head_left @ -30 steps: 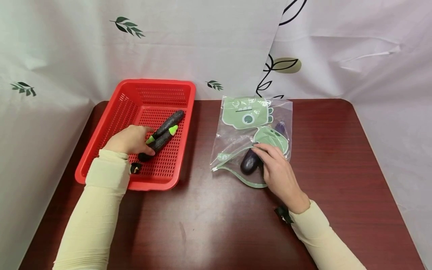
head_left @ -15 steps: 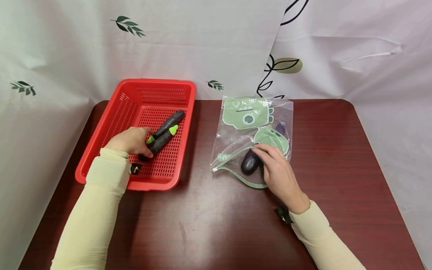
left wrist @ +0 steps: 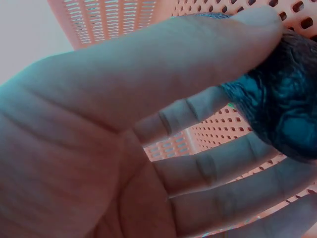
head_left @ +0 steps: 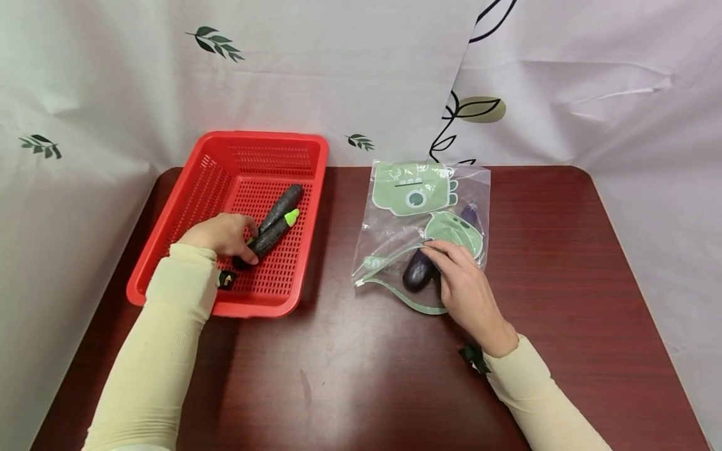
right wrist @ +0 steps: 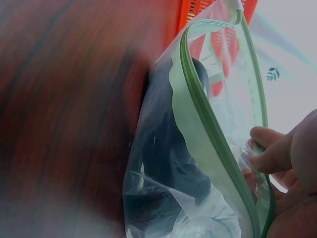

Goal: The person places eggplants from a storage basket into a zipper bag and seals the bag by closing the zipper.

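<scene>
Inside the red basket [head_left: 307,269], my left hand [head_left: 217,237] grips the near end of a dark green zucchini [head_left: 271,241] with a bright green stem end. The thumb [left wrist: 257,29] and curled fingers lie on either side of its wrinkled skin [left wrist: 292,89]. A second dark zucchini [head_left: 284,203] lies right behind it, its lower end partly hidden by my fingers. On the right, my right hand [head_left: 468,288] pinches the upper lip of a clear zip bag [head_left: 389,241], holding its mouth apart. A dark purple eggplant [head_left: 417,272] lies in the bag, partly covered by a green print.
Both basket and bag rest on a dark reddish-brown table [head_left: 338,376]. A white leaf-patterned cloth [head_left: 316,75] hangs along the table's back and sides. The basket's raised rim surrounds the left hand. The bag's white slider [head_left: 359,283] sits at its left corner.
The rear zucchini has shifted slightly left, and its green end is now more hidden by my left hand. My right hand and the bag stay in place.
</scene>
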### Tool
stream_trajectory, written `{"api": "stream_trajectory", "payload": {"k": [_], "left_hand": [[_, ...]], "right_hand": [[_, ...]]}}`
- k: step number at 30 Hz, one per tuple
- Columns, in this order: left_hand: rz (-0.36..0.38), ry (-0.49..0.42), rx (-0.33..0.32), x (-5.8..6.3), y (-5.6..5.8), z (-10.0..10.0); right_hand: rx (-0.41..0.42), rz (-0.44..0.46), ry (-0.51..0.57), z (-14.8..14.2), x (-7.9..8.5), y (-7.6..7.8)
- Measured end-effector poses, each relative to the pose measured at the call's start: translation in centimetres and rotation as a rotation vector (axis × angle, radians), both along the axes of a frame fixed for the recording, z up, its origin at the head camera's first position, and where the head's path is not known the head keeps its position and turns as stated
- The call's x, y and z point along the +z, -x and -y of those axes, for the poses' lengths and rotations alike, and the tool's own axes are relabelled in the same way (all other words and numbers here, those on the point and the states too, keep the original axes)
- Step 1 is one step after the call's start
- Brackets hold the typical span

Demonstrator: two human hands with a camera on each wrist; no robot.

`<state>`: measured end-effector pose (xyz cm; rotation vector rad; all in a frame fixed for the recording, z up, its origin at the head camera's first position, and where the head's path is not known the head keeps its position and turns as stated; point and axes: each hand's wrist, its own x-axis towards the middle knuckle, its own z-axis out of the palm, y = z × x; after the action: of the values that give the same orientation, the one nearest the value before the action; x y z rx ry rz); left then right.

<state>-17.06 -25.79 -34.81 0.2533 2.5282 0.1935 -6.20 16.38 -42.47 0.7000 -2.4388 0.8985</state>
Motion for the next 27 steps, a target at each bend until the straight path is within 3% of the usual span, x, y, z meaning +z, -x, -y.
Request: {"api": "stream_trajectory", "payload": {"k": [27], "left_hand": [[0.044, 0.007, -0.034, 0.26, 0.07, 0.13]], "right_hand": [[0.000, 0.015, 0.001, 0.01, 0.04, -0.07]]}}
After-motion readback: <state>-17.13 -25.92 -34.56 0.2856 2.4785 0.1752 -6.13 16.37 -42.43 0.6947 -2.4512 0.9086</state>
